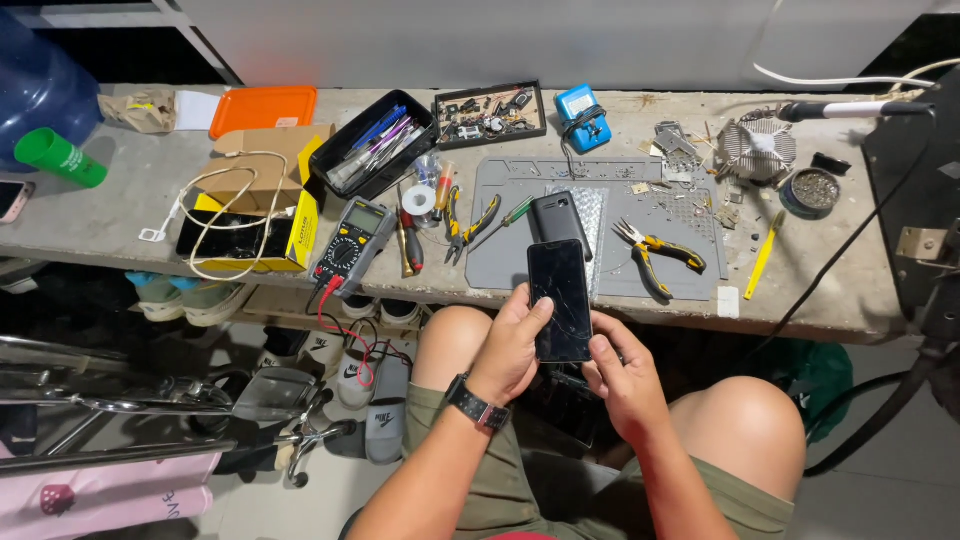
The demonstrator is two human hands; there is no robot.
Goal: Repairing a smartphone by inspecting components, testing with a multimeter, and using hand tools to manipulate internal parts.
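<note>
Glossy glass phone with cracks; matt grey rubbery mat; rough concrete bench; shiny orange plastic tray; cardboard box; metal pliers, plastic-handled.

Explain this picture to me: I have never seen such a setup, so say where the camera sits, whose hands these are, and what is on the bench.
There is one picture, taken by a camera on a person's head, looking down past their knees. No machine is at work, only two bare hands. The left hand, with a wristwatch, and the right hand together hold a dark phone with a cracked screen, above the lap. Ahead is a bench. On it lies a grey mat with a second phone and yellow-handled pliers. To the left are a multimeter, more pliers, a black tray of tools, a yellow box with a white cable, and an orange tray.
</note>
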